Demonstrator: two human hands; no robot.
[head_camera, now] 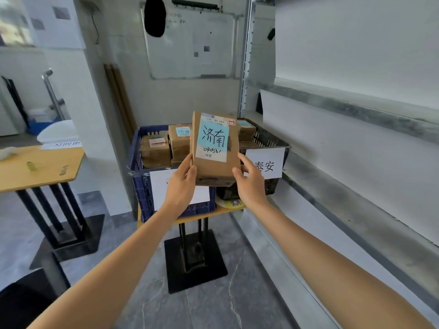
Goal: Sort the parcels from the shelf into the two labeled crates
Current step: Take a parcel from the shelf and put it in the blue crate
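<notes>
The left hand [182, 182] and right hand [250, 184] are gripping the parcel [213, 150] low down. If it is slipping, it risks landing wrongly in the black crate [269, 137].

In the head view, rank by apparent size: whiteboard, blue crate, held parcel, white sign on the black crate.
1. whiteboard and blue crate: look alike, crate partly hidden, so unranked.
2. held parcel, enlarged by nearness to the camera.
3. white sign.
</notes>
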